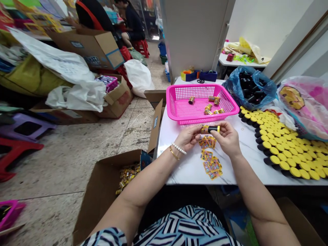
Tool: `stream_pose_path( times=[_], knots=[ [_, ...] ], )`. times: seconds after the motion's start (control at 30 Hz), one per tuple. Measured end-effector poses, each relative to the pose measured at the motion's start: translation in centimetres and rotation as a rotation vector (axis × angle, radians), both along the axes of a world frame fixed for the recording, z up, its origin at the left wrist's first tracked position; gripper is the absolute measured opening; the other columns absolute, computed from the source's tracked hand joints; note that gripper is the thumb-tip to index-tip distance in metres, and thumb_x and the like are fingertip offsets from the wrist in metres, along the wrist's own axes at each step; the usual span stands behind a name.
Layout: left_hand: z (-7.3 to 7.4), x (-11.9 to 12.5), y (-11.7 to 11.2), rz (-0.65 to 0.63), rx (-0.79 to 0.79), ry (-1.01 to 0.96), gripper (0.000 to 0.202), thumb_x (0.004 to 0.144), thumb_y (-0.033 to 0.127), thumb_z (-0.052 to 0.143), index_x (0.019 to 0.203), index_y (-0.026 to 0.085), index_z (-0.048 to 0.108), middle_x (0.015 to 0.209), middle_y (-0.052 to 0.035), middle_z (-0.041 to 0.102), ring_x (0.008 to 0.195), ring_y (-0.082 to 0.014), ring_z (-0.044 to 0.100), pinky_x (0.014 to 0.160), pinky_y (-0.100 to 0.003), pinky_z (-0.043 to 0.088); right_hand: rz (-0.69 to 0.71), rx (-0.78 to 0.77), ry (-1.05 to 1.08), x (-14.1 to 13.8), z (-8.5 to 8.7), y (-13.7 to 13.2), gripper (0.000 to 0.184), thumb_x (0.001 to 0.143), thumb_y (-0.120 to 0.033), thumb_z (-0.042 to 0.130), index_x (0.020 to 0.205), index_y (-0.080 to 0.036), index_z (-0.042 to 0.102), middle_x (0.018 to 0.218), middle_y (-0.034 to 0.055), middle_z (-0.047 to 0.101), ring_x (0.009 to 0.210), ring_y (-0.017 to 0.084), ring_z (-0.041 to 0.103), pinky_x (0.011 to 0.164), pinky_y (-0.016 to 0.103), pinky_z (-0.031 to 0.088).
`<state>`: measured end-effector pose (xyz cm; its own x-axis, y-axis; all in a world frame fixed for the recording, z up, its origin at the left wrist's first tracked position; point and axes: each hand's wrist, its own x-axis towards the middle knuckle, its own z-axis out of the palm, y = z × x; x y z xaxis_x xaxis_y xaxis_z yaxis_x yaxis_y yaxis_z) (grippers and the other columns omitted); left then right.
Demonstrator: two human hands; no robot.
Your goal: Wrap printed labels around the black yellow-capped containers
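Left hand (188,138) and right hand (227,139) at 12 o'clock, both curled almost closed, fingertips pinching a small black tube (210,129) held level above the marble table (184,172). Left takes the end with the printed wrap, right the yellow-capped end.

Risks: hold is fingertips only, so a slip would drop the tube onto the loose labels (210,164) just below and could scatter them. Round body could roll if dropped; toward 9 o'clock, the table edge and the open carton (102,193) lie close. Pink basket (194,86) sits just past the hands; a knuckle knock could shift it and the small tubes inside. Yellow-capped rows (284,150) at 2 o'clock stand tightly packed; a stray right forearm could topple them in a run.
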<state>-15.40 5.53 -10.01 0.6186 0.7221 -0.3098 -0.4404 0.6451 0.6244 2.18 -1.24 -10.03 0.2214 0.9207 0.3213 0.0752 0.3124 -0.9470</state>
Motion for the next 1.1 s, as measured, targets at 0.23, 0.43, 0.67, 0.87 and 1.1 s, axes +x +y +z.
stream_pose_path(
  times=[0.23, 0.43, 0.67, 0.87, 1.1],
  knots=[
    [-0.2, 0.1, -0.3, 0.121, 0.16, 0.087, 0.027, 0.082, 0.027, 0.086, 0.1, 0.009, 0.076, 0.096, -0.0102, 0.078, 0.05, -0.0009, 0.052, 0.039, -0.012, 0.029, -0.121, 0.119, -0.128, 1.1, -0.4, -0.3, 0.038, 0.076, -0.032, 0.092, 0.105, -0.027, 0.068, 0.098, 0.0002, 0.072, 0.088, 0.017, 0.072, 0.088, 0.034, 0.062],
    [-0.5, 0.1, -0.7, 0.028, 0.385, 0.077, 0.062, 0.07, 0.035, 0.096, 0.123, 0.015, 0.07, 0.105, -0.0118, 0.077, 0.085, -0.0178, 0.074, 0.068, -0.026, 0.055, -0.017, 0.123, -0.061, 1.3, -0.2, -0.3, 0.042, 0.076, -0.033, 0.091, 0.113, -0.029, 0.071, 0.106, 0.0031, 0.072, 0.094, 0.021, 0.074, 0.091, 0.04, 0.064],
    [-1.4, 0.2, -0.1, -0.04, 0.482, 0.082, 0.045, 0.072, 0.038, 0.094, 0.105, 0.012, 0.078, 0.099, -0.0102, 0.078, 0.077, -0.0141, 0.071, 0.072, -0.029, 0.055, 0.03, 0.136, -0.315, 1.4, 0.1, -0.7, 0.037, 0.087, -0.028, 0.079, 0.124, -0.029, 0.074, 0.12, 0.006, 0.067, 0.1, 0.019, 0.072, 0.091, 0.039, 0.064],
    [-1.8, 0.0, 0.4, -0.074, 0.525, 0.045, 0.047, 0.069, 0.034, 0.096, 0.108, 0.013, 0.078, 0.099, -0.0091, 0.079, 0.081, -0.0156, 0.072, 0.078, -0.03, 0.056, -0.019, 0.271, -0.636, 1.7, 0.7, -1.0, 0.034, 0.087, -0.021, 0.077, 0.12, -0.029, 0.075, 0.112, 0.0048, 0.074, 0.096, 0.021, 0.07, 0.091, 0.043, 0.062],
    [-0.8, -0.3, 0.1, -0.031, 0.579, 0.073, 0.038, 0.073, 0.026, 0.093, 0.106, 0.013, 0.078, 0.102, -0.0091, 0.078, 0.09, -0.016, 0.073, 0.083, -0.028, 0.056, -0.099, 0.131, -0.513, 1.2, -0.6, -1.2, 0.035, 0.085, -0.029, 0.082, 0.119, -0.032, 0.078, 0.109, 0.0043, 0.078, 0.098, 0.025, 0.073, 0.097, 0.049, 0.062]
  ],
)
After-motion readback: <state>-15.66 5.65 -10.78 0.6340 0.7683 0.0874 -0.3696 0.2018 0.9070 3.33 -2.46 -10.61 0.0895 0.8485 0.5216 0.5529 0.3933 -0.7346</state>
